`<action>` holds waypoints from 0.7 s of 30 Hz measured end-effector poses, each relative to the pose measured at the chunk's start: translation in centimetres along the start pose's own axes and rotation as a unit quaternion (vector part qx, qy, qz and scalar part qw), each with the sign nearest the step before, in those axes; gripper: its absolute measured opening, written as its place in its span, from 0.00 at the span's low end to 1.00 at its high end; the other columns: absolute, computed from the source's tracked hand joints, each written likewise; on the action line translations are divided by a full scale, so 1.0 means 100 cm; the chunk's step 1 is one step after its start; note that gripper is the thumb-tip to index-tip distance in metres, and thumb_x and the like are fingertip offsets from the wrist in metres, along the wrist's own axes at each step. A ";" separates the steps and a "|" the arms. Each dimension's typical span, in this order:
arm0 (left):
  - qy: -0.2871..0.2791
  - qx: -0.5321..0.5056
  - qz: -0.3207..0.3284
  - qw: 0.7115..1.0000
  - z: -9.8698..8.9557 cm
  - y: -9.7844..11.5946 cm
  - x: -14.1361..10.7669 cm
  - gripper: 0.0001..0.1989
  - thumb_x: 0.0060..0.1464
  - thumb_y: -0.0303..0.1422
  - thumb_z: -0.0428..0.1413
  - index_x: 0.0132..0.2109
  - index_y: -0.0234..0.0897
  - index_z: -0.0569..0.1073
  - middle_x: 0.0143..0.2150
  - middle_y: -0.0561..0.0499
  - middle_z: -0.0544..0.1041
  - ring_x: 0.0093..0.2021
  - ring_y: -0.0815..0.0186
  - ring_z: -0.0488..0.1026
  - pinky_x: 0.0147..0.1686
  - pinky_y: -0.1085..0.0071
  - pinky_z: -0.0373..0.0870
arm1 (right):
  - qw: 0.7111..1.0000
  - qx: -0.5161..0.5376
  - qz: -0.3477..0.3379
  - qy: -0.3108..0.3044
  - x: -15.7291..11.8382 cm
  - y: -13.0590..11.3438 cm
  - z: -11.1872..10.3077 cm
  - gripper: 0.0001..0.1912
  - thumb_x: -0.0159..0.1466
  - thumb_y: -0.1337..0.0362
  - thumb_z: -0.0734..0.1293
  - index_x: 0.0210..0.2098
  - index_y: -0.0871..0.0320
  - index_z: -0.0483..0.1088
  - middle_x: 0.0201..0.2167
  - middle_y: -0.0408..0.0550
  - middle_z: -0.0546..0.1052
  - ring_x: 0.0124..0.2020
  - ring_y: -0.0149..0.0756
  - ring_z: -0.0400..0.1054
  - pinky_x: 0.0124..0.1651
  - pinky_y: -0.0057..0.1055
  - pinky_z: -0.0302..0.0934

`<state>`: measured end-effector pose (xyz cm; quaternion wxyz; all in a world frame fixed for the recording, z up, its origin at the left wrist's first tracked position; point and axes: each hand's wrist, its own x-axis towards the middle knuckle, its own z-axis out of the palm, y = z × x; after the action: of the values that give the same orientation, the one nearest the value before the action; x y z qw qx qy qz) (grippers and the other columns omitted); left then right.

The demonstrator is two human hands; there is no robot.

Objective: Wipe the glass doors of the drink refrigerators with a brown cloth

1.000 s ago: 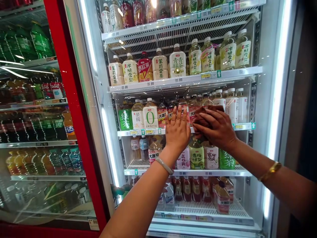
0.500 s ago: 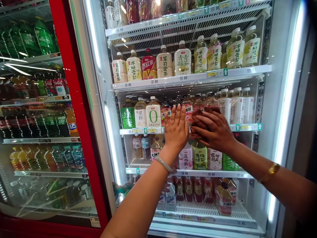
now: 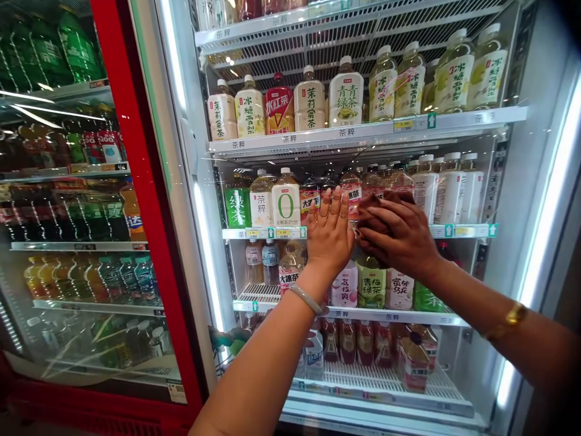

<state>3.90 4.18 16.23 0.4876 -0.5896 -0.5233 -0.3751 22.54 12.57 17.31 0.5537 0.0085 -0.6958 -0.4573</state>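
Note:
My left hand (image 3: 330, 233) lies flat on the glass door of a lit drinks cooler, fingers stretched out and holding nothing. A pale bangle (image 3: 306, 300) circles that wrist. Just to its right, my right hand (image 3: 408, 233) presses a crumpled dark brown cloth (image 3: 368, 212) against the same glass. Its fingers lie over the cloth, and a gold-coloured band (image 3: 516, 313) is on the wrist. Behind the glass, at hand height, stand a white bottle with a green 0 (image 3: 285, 200) and a green tea bottle (image 3: 238, 203). My hands partly cover the bottles between them.
Shelves of bottled drinks fill the cooler, with white price rails (image 3: 290, 138) along their edges. A second cooler with a red frame (image 3: 136, 181) stands at left, holding green soda bottles (image 3: 77, 51) and others. A bright light strip (image 3: 540, 242) runs down the right side.
The view has shifted slightly, so the shelves look a little nearer. Both hands remain side by side on the glass, the right still with the cloth, with little visible movement.

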 end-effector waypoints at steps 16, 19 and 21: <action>-0.035 0.014 0.046 0.998 -0.018 -0.031 -0.019 0.36 0.70 0.32 0.45 0.79 0.33 0.43 0.80 0.45 0.51 0.81 0.61 0.40 0.80 0.55 0.40 | 1.000 0.006 0.017 0.006 0.015 -0.011 0.013 0.15 0.66 0.54 0.72 0.52 0.45 0.73 0.61 0.49 0.72 0.66 0.51 0.64 0.65 0.53 0.60; -0.020 0.023 0.015 0.999 -0.023 -0.044 -0.017 0.35 0.71 0.32 0.44 0.79 0.34 0.43 0.80 0.44 0.51 0.81 0.60 0.41 0.80 0.51 0.35 | 0.993 -0.010 0.118 -0.002 0.036 -0.002 0.019 0.14 0.67 0.53 0.71 0.51 0.45 0.75 0.61 0.51 0.72 0.65 0.55 0.63 0.64 0.56 0.58; -0.005 0.026 -0.008 1.000 -0.025 -0.050 -0.013 0.34 0.71 0.32 0.43 0.79 0.34 0.43 0.80 0.43 0.50 0.81 0.59 0.41 0.80 0.49 0.35 | 0.978 -0.014 0.208 0.003 0.064 -0.007 0.031 0.14 0.68 0.53 0.69 0.52 0.46 0.76 0.62 0.53 0.71 0.65 0.59 0.61 0.64 0.60 0.55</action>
<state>-1.06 1.30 16.50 0.4970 -0.5746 -0.5403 -0.3619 17.30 10.79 21.84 0.6389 -0.1430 -0.6744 -0.3414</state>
